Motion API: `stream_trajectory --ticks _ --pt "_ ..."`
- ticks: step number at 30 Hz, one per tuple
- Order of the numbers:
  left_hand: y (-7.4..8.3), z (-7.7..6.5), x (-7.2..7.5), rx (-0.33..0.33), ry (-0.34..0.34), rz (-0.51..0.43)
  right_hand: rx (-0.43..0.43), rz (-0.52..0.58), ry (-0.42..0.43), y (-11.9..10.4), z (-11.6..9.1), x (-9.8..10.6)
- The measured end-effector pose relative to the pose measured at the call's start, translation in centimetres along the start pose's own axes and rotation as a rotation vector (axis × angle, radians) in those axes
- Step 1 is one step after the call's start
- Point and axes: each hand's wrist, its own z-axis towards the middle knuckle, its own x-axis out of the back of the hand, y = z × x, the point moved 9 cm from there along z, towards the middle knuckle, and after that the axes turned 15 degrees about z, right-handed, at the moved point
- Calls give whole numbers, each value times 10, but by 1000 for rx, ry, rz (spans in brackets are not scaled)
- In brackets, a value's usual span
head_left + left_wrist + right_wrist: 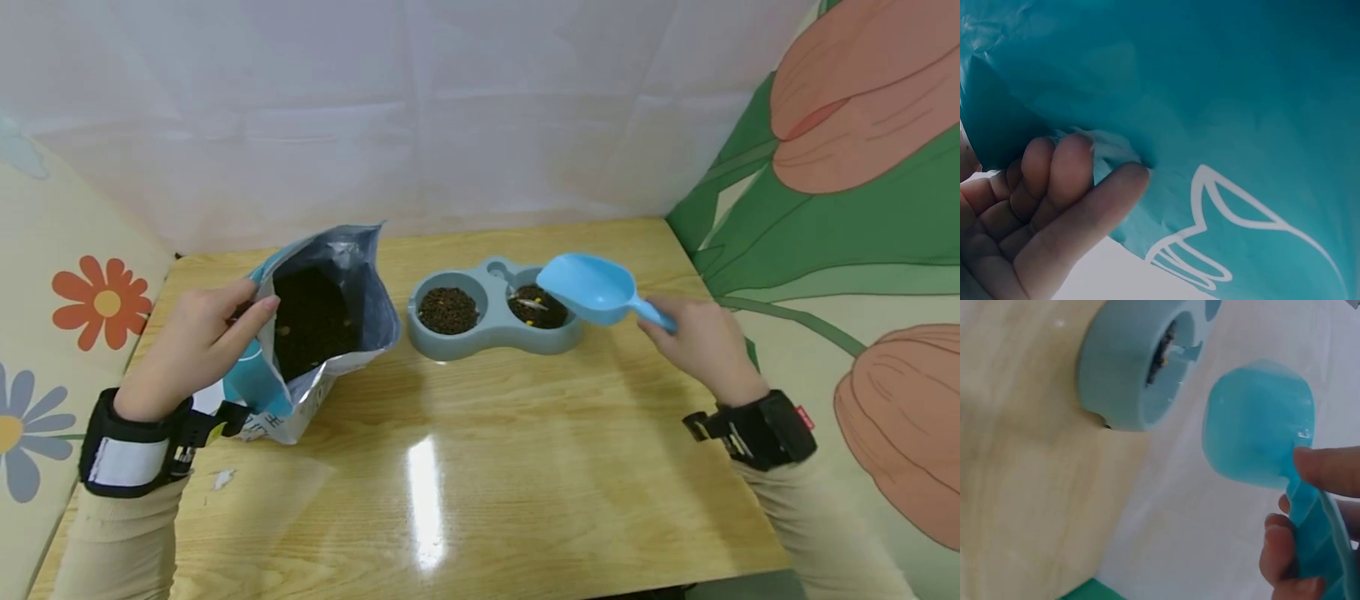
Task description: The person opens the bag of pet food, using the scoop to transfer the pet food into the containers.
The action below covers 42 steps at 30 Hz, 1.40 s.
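In the head view my left hand (187,346) pinches the near-left rim of an open teal and silver foil bag (378,312) with dark brown granules inside. The left wrist view shows the thumb and fingers gripping a fold of the teal bag (1222,94). My right hand (699,343) grips the handle of a light blue scoop (592,287), whose bowl looks empty. The scoop's lip overlaps the right side of a grey-blue double pet bowl (498,336). Brown pellets (448,312) lie in its left hollow; dark pellets with yellow bits and silvery pieces (536,307) lie in the right.
The bowl stands toward the back of a wooden table (510,467), close to a white cloth backdrop (487,125). Flower-painted panels (817,250) flank both sides. A small white scrap (222,479) lies near the left forearm.
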Motion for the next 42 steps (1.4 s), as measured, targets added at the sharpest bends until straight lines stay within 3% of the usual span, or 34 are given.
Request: stream_trajectory --ticks 6,14,22,27,42 --pt "-1 -2 0 1 -2 11 -70 51 92 20 -26 -12" --pt "-1 -3 0 10 0 19 -213 89 142 41 -53 -22" --pt "-1 -4 0 13 -1 20 -294 98 212 53 -79 -30" --pt "-1 -3 0 8 -1 17 -399 126 210 64 -95 -41" --pt "0 -2 0 6 -6 30 -512 200 230 62 -112 -70"
